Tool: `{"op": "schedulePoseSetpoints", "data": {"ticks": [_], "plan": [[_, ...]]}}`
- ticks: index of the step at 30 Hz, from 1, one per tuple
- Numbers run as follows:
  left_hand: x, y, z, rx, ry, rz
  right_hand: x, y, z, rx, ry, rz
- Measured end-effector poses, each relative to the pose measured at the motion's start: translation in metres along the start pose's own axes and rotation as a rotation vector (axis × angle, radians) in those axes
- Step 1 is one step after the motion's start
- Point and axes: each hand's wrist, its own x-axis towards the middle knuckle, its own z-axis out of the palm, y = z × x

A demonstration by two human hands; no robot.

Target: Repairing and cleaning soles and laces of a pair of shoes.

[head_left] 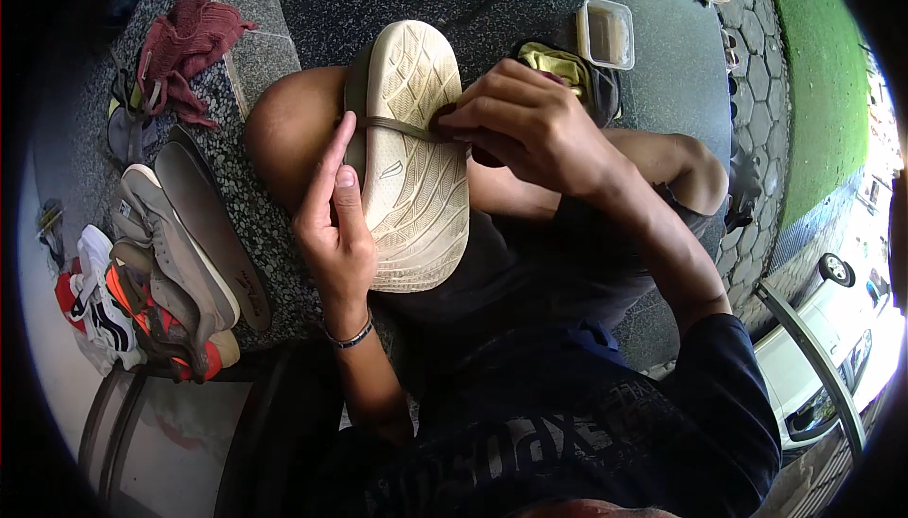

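A shoe [416,206] rests on my lap with its cream patterned sole turned up and its dark upper beneath. My left hand [336,239] holds its left side, the index finger stretched along the edge and the thumb by the sole; the other fingers are mostly hidden. Across the middle of the sole runs a dark flat band [397,127], perhaps a strap or a lace. My right hand [539,130] is closed on the band's right end at the sole's edge. A dark bit shows under those fingers, too hidden to name.
At left lie a grey shoe [175,244], a dark insole [213,225], several other shoes and a maroon cloth [194,40]. Beyond my right hand are a clear plastic tub [605,34] and a yellow-green cloth [556,66]. Paving, grass and a parked car [823,348] are to the right.
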Motion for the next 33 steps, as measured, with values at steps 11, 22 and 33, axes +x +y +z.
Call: {"op": "schedulePoseSetpoints", "data": {"ticks": [11, 22, 33], "plan": [[-0.005, -0.002, 0.004, -0.105, 0.092, -0.129, 0.034, 0.005, 0.013, -0.146, 0.233, 0.088], [0.003, 0.009, -0.003, 0.048, -0.045, -0.010, -0.021, -0.021, -0.041, 0.199, -0.184, 0.289], [0.006, 0.010, -0.001, -0.030, -0.063, -0.099, 0.020, 0.141, 0.034, -0.388, -0.044, 0.294]]}}
